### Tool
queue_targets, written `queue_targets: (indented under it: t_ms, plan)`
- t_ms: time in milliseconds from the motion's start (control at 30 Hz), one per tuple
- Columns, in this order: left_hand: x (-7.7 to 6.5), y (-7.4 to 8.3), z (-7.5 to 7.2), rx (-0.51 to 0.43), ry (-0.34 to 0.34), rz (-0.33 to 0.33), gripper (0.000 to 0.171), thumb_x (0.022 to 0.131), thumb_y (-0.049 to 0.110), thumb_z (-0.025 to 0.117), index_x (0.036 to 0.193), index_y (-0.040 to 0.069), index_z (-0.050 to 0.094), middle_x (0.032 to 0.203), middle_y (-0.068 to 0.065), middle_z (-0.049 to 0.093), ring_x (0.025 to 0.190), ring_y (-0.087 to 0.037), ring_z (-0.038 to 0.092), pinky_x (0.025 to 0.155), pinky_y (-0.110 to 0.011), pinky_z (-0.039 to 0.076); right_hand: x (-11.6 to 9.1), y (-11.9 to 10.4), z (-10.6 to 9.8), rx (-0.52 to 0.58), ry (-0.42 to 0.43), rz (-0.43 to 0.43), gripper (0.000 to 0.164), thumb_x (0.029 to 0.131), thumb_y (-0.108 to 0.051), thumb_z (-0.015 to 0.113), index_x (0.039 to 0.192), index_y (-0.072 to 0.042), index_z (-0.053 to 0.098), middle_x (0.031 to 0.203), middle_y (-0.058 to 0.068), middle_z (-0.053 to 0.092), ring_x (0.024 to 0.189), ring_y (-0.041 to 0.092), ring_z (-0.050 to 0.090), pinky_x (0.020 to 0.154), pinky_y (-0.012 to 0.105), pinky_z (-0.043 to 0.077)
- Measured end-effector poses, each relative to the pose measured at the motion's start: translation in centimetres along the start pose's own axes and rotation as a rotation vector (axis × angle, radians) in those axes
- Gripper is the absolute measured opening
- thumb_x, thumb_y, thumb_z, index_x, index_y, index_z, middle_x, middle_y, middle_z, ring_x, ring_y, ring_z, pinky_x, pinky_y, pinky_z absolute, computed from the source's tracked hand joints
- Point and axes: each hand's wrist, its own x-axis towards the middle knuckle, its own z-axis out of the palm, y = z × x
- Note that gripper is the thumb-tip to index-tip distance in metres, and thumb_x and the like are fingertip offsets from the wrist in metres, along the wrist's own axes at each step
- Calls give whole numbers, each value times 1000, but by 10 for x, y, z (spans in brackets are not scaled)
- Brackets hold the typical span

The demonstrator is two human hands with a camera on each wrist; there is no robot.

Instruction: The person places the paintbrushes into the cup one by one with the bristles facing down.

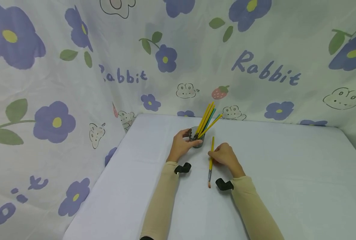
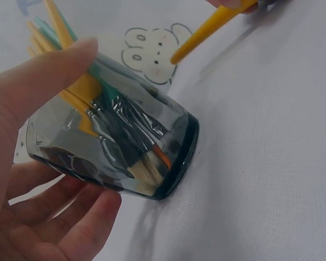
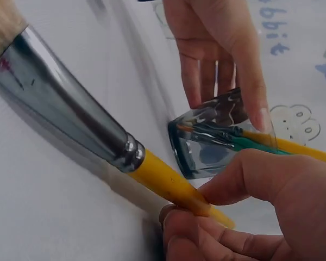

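Near the table's far side, my left hand [image 1: 181,146] grips a clear drinking glass [image 2: 174,130] from the left, thumb across the near side and fingers behind it. Several yellow and green paintbrushes [image 1: 207,120] lean in the glass, bristles down, as the left wrist view shows. To the right of the glass, my right hand [image 1: 225,156] pinches the yellow handle of a paintbrush [image 3: 171,182] between thumb and fingers. This brush points its bristles toward me and its handle end away. A wide metal ferrule [image 3: 70,98] joins handle and bristles.
A white cloth covers the table [image 1: 286,173]. Behind it and at the left hangs a curtain [image 1: 196,43] printed with purple flowers, rabbits and lettering. Small black devices [image 1: 224,184] sit on both wrists over beige sleeves.
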Motion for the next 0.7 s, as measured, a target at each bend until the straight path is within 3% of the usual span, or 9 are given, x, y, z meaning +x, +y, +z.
queue_targets:
  t_ms: [433, 700]
  plan:
    - [-2, 0, -1, -23, -1, -2, 86, 74, 45, 93, 145, 10, 58, 139, -10, 63, 128, -30, 62, 103, -39, 60, 6, 7, -16, 298, -28, 6, 29, 93, -16, 64, 102, 10, 71, 65, 4, 71, 55, 10, 67, 55, 24, 61]
    - [0, -1, 0, -23, -3, 4, 86, 74, 44, 93, 145, 9, 59, 138, -10, 64, 127, -30, 62, 103, -41, 60, 0, 4, -27, 404, -1, 15, 31, 92, -14, 64, 109, 11, 69, 73, 5, 73, 62, 11, 70, 62, 25, 64]
